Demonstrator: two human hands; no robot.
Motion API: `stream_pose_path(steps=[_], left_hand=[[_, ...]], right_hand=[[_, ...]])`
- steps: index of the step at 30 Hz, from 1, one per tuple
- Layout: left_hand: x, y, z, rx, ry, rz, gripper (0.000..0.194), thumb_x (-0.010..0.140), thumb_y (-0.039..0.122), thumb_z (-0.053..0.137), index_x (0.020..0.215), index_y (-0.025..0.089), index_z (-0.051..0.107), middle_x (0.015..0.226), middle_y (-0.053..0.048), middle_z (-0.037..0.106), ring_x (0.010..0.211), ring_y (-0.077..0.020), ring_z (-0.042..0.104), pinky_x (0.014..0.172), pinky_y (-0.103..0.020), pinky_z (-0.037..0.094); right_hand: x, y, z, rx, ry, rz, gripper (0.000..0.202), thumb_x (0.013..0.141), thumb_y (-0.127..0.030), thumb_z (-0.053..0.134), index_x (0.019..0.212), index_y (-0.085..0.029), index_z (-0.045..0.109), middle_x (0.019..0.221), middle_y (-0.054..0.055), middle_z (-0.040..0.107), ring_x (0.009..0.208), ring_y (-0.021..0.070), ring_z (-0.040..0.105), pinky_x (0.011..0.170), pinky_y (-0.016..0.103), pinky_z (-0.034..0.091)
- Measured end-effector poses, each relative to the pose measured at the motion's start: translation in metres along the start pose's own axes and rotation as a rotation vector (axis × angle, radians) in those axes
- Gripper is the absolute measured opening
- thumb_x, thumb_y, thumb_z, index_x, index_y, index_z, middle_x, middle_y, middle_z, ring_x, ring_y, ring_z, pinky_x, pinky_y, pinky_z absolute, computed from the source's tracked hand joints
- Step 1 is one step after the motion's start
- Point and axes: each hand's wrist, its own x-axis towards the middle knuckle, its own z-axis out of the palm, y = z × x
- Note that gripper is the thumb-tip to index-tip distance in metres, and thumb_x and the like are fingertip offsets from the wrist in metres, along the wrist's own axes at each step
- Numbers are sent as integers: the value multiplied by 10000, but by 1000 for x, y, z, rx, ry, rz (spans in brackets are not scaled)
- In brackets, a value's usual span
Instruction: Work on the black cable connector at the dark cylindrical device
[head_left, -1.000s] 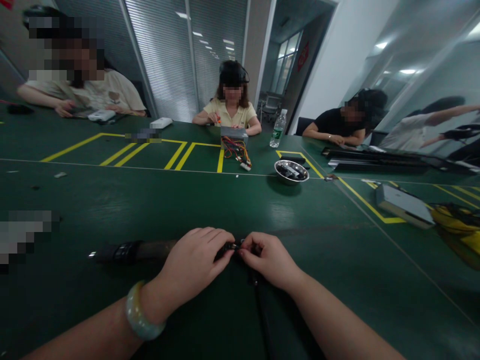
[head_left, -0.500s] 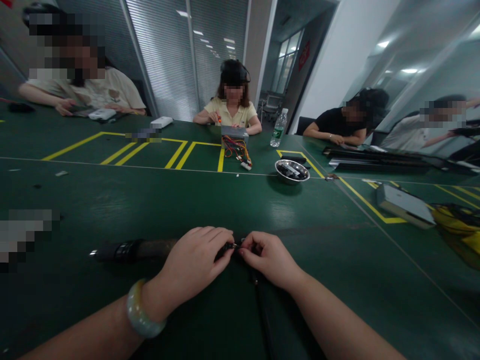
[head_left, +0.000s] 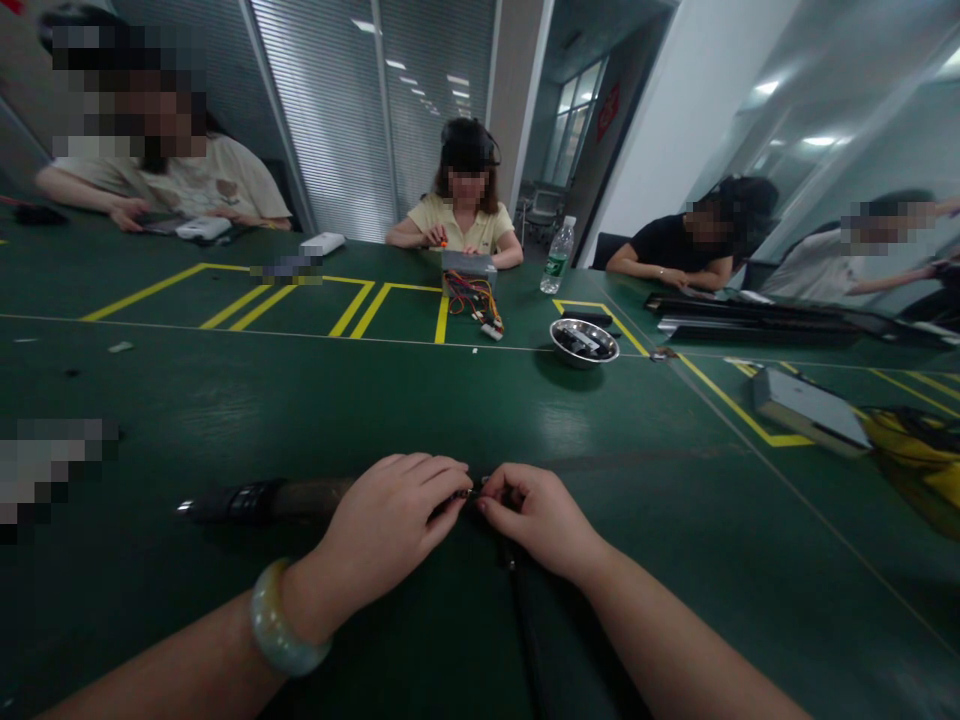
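Observation:
Near the middle of the green table [head_left: 300, 410], my left hand [head_left: 394, 515] is closed with thumb and fingers round a small dark piece [head_left: 469, 492] with a shiny metal end. Opposite it, my right hand [head_left: 529, 515] pinches at the same spot; its fingertips almost meet the left ones, and what lies between them is mostly hidden. A dark electric screwdriver [head_left: 255, 503] with a metal tip lies on its side, partly behind my left hand. Below my right hand a long thin black strip [head_left: 525, 620] runs toward me.
A metal bowl [head_left: 555, 345] of dark parts stands ahead, near a water bottle [head_left: 556, 258]. A power supply with coloured wires [head_left: 471, 285] sits before a co-worker [head_left: 457, 215]. Right are a silver box [head_left: 810, 410] and a yellow-black bundle [head_left: 915, 465]. Several people sit across the table.
My hands stay almost in place; the fingers of my left hand have shifted slightly around the small dark piece.

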Motion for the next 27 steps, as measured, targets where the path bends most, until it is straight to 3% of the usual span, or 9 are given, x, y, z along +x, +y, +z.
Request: stream_pose_path(steps=[9,27], left_hand=[[0,3,-2,-1,-7,-45,231,893,296,585,1111,244,639,1140,-33,693,1003,-251,653,854,-429,514],[-1,1,0,-19,-7,-74,128,894,314,576,983,248,641,1207,-18,670,1028,-255,647,864,-453,513]], right_hand=[[0,1,0,1,-6,-4,71,867,-249,640,822,-195,654,755,-26,644,666,114,560,599,213,395],[0,3,1,19,-9,-5,67,865,-245,638,821,-195,647,754,-28,638,659,108,554,600,213,390]])
